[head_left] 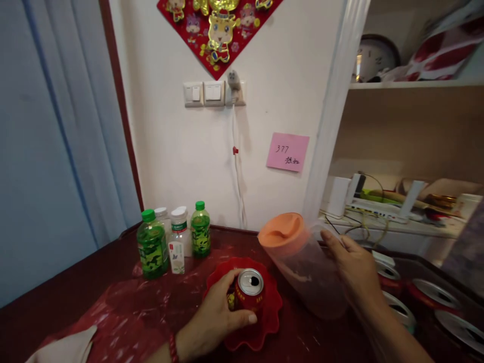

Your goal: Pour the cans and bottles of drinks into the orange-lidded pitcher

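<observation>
Toward the near edge of the table (94, 287), the left hand (221, 315) is wrapped around a red can (249, 295), fingers and thumb clasping its side. The can stands upright, a dark opening in its top, inside a red scalloped dish (270, 325). A pale cloth (64, 348) lies at the near left corner. Just right of the dish, the right hand (353, 269) grips a clear pitcher (306, 275) from its right side, fingers curled against it; any handle is hidden. The pitcher leans left, its orange lid (282, 232) tipped toward the can but above and apart from it. This looks like the lining-up stage of a pour: can steadied, pitcher tilted, nothing flowing. A next move would call for setting the spout over the can's small opening and tipping slowly, with the can held firm. Along the right edge lie several cans (434, 295). Near the far edge stand two green bottles (152, 247) and a white bottle (177, 244). A pink note (288, 151) hangs on the wall behind.
</observation>
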Motion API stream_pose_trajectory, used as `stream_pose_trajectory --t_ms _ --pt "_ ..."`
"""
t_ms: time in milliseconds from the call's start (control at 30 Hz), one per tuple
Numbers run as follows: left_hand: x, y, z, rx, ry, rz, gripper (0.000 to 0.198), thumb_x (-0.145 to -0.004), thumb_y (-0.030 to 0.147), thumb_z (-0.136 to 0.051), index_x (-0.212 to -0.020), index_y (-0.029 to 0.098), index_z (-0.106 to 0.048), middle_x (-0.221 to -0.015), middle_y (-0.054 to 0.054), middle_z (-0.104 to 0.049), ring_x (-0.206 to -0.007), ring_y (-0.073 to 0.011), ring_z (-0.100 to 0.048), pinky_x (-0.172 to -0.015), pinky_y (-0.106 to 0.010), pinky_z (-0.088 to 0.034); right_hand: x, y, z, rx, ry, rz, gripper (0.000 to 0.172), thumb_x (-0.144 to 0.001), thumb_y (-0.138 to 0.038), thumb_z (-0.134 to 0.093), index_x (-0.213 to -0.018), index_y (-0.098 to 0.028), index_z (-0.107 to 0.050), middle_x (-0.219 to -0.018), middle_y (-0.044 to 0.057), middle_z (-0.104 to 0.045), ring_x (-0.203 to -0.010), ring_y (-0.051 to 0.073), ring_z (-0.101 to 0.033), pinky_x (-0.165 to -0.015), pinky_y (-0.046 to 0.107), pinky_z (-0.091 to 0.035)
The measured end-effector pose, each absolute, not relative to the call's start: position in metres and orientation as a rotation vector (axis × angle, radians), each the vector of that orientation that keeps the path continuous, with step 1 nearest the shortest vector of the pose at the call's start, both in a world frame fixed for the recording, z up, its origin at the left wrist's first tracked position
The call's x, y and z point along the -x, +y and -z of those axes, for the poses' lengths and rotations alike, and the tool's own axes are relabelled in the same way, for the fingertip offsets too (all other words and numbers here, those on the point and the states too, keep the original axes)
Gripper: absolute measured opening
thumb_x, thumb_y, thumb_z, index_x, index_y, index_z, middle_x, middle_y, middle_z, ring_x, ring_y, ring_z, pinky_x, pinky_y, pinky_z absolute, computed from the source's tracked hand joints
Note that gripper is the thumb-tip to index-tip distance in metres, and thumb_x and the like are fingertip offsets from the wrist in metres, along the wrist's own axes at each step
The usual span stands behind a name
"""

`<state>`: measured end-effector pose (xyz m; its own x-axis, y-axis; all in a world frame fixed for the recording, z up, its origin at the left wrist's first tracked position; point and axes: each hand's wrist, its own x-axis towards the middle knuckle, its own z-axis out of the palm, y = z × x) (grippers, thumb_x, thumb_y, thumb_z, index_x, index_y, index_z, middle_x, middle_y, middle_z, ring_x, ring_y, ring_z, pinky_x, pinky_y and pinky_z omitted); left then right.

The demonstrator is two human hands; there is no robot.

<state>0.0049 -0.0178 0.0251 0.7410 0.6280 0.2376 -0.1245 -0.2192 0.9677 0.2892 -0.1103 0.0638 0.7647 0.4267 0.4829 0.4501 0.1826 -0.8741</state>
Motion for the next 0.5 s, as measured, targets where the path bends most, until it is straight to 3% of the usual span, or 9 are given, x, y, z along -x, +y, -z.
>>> stream_pose_trajectory --t_ms 233,500 --pt "-0.005 -0.018 -0.027 -1.650 0.441 -0.673 0.075 -0.067 0.042 -0.090 -0.131 0.022 -0.057 -0.135 -0.012 -0.065 -0.125 -0.0341 -0.060 -0.114 -0.050 -0.041 -0.280 -0.088 -0.037 1.207 -0.620 -0.183 0.062 -0.077 -0.080 -0.071 -0.077 -0.019 -0.058 -0.060 -0.006 -0.046 -0.053 0.013 -0.043 -0.046 0.022 -0.033" --pt "-0.007 -0.016 -0.021 -1.665 0.487 -0.688 0.085 -0.064 0.054 -0.089 -0.135 0.022 -0.055 -0.135 -0.014 -0.065 -0.127 -0.0372 -0.059 -0.114 -0.054 -0.041 -0.279 -0.067 0.001 1.015 -0.603 -0.222 0.043 -0.105 -0.053 -0.058 -0.083 -0.016 -0.057 -0.070 -0.004 -0.049 -0.056 0.011 -0.049 -0.054 0.023 -0.044"
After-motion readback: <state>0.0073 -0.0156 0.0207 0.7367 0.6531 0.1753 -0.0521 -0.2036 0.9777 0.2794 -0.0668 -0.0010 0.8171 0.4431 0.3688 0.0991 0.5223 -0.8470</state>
